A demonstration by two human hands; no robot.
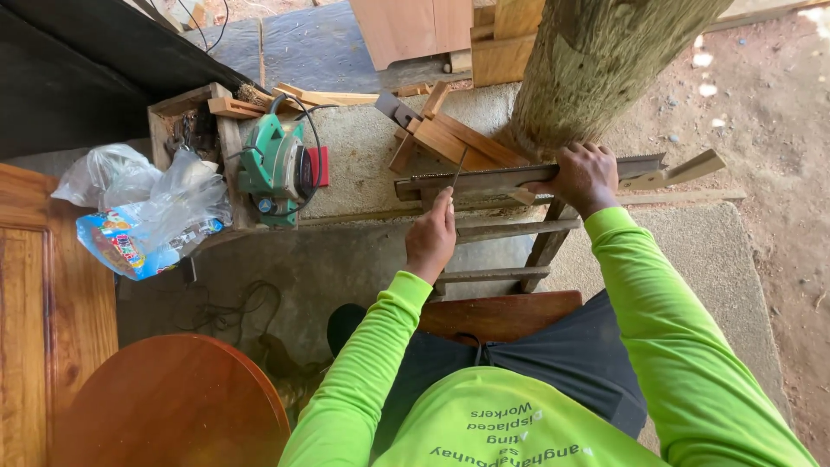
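Beside the thick wooden post (596, 60), the right hand (584, 177) clamps a long grey saw blade (484, 179); the left hand (432, 235) pinches a thin file (458, 169) against it.

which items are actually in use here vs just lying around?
In use: left hand holding file; right hand pressing saw blade; wooden stand under it.

Lying about: green power tool, plastic bags, wood scraps, round table.

A green power saw (275, 169) sat by a wooden box (194, 130). Plastic bags (143, 207) lay near it. A thick wooden post (596, 65) stood behind. A round wooden tabletop (173, 402) lay below.
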